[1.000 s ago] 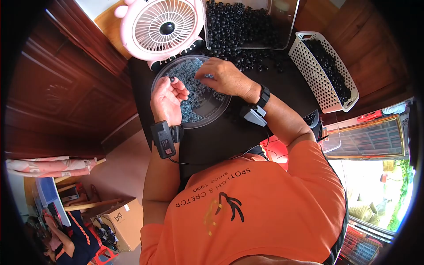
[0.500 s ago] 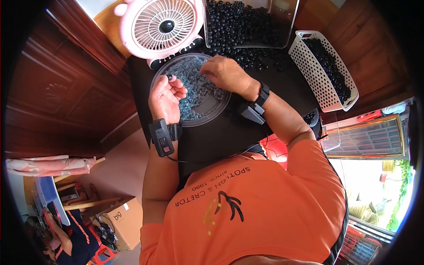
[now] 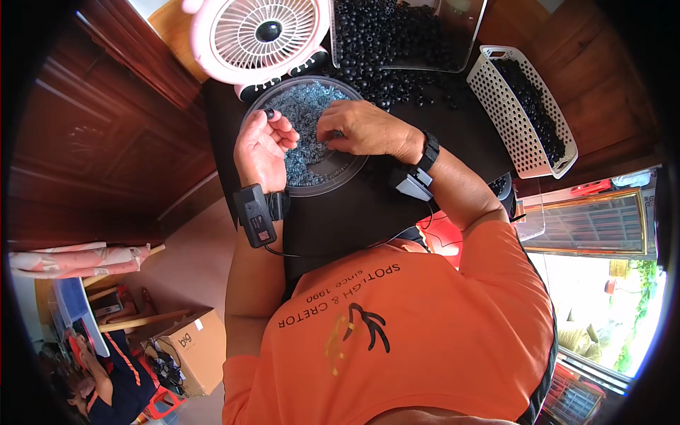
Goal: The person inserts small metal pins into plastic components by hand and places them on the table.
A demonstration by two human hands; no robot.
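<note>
A small black cap-like piece (image 3: 270,113) is pinched at the fingertips of my left hand (image 3: 263,152), whose palm faces up with the other fingers curled. This hand is over the left side of a round clear tray (image 3: 312,191). Many small translucent blue-grey pieces (image 3: 301,106) lie heaped in the tray. My right hand (image 3: 368,127) is palm down over the tray's right half, its fingers bent and closed together among the pieces. Whatever is between those fingertips is hidden.
A pink fan (image 3: 258,42) stands behind the tray. Black pieces (image 3: 382,35) spill from a clear bin (image 3: 476,35) onto the black table (image 3: 439,134). A white perforated basket (image 3: 499,117) holds more. Another person (image 3: 113,375) is at lower left, near a cardboard box (image 3: 202,354).
My right hand has moved slightly down and its fingers have closed more toward the pieces. My left hand keeps the black piece. The view has shifted a little.
</note>
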